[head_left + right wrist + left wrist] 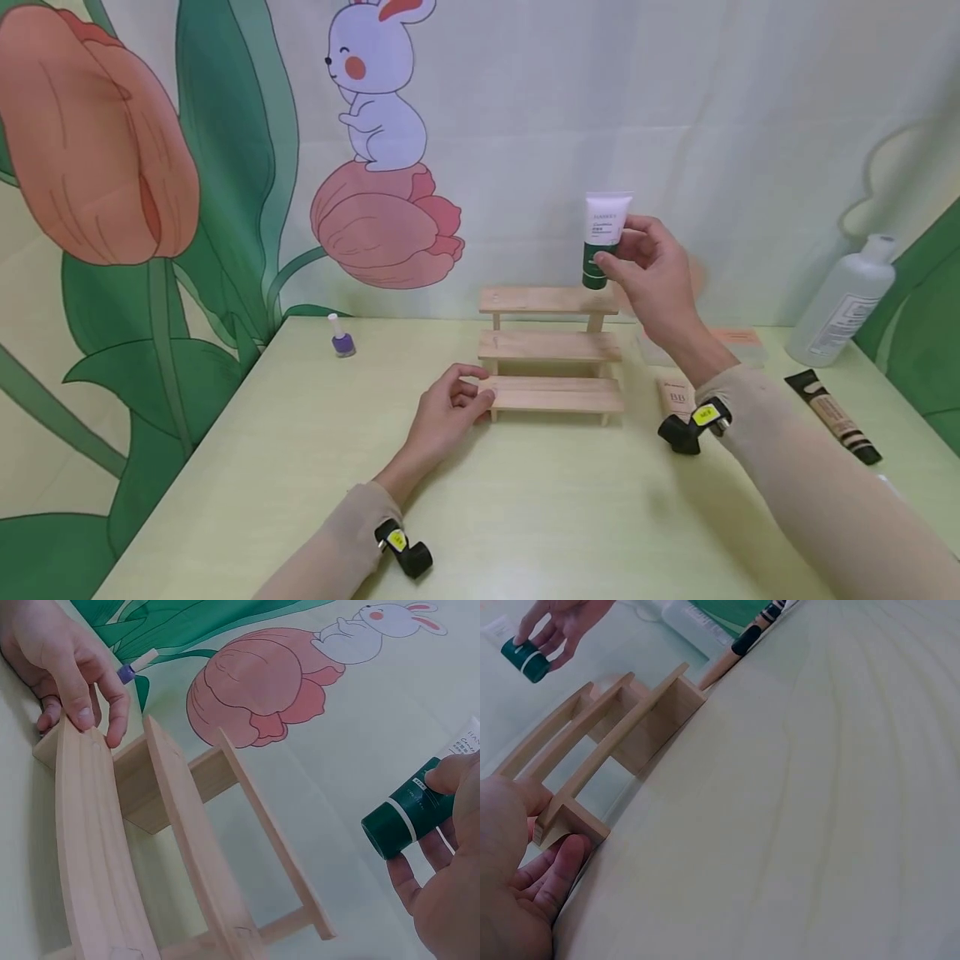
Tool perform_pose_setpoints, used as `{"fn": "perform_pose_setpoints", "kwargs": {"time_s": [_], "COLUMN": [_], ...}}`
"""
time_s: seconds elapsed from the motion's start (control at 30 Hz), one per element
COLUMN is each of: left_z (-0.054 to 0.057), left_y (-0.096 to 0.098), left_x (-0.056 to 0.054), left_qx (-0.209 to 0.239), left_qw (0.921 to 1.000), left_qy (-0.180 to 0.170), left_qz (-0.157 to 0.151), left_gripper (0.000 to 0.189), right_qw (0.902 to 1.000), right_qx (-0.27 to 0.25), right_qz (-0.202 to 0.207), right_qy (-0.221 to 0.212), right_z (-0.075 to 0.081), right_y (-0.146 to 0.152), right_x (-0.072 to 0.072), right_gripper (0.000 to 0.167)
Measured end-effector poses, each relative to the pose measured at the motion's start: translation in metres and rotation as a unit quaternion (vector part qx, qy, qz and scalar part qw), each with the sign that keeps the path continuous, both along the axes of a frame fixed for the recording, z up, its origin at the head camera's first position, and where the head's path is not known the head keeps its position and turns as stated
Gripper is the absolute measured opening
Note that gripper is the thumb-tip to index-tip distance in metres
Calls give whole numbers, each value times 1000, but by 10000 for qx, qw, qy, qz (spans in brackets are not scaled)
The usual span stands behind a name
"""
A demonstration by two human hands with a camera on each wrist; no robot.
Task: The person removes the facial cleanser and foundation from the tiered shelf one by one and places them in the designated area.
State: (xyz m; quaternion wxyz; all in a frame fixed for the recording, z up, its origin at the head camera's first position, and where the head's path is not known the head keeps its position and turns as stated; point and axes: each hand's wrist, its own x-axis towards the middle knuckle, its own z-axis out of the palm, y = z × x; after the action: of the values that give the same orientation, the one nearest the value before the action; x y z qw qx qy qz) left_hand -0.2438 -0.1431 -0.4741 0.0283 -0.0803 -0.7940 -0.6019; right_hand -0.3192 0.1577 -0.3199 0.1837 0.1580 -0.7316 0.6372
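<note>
A white and green squeeze tube (606, 218), cap down, is pinched between the thumb and fingers of my right hand (660, 279). It hangs in the air above the right end of the top tier of a three-tier wooden stand (551, 345). My left hand (450, 410) grips the left end of the stand's lowest tier. In the left wrist view, the thumb and fingers lie around that end of the wood (570, 817). The right wrist view shows the tube's green cap (388, 829) apart from the stand.
A purple nail polish bottle (342, 342) stands at the back left of the table. To the right lie a BB cream box (676, 397), a flat clear box (738, 340) and a black and tan tube (834, 417). A large white bottle (843, 304) stands behind them.
</note>
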Motion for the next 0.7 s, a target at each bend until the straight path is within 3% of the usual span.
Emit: {"fn": "perform_pose_setpoints", "kwargs": {"time_s": [0.4, 0.7], "left_z": [-1, -1], "left_y": [0, 2], "left_x": [0, -1], "left_qx": [-38, -32], "left_qw": [9999, 10000], "left_qy": [42, 50], "left_qz": [84, 34], "left_gripper": [28, 28], "right_qw": [9997, 9998], "right_qx": [-187, 35], "right_qz": [17, -185], "right_qy": [131, 101], "right_z": [7, 3], "right_y": [31, 58], "right_x": [17, 46], "right_gripper": [43, 47]}}
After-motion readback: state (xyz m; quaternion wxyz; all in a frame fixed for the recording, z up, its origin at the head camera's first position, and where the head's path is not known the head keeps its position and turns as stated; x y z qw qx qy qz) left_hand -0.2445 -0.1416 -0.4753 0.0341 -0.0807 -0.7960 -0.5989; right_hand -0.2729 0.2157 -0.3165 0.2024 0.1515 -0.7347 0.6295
